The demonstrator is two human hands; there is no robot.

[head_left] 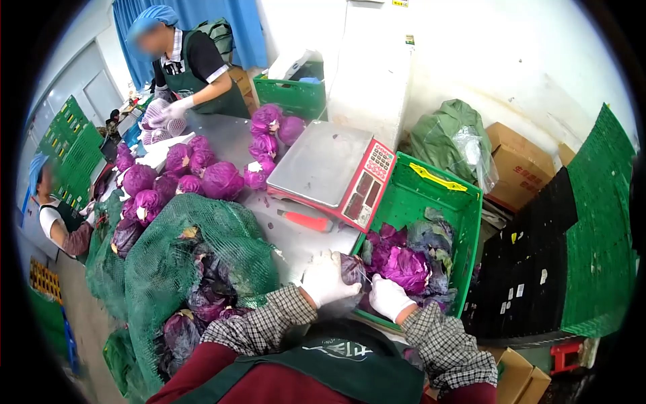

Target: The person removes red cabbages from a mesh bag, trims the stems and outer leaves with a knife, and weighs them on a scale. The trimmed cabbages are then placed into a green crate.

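Dark green apron point(350, 378) lies nearest, at six o'clock, and beyond it both checked sleeves point(447, 343) reach toward one purple cabbage point(352, 269) near five o'clock, which the left hand point(328, 278) holds with curled fingers, while the right hand point(390, 298), half closed, is beside it, its grip unclear.

Scale point(319, 165): red body, flat metal plate, keypad facing right. 2 co-workers in blue caps – a person point(202, 74) in front of the blue curtain point(245, 30), another person point(66, 225) at far left, near stacked green crates point(67, 135). Against the white wall point(505, 47): dark green sack point(441, 128), cardboard box point(517, 161) just beside it. Far right – black crates point(525, 256) stacked, white labels on them, red stool point(564, 358) below.
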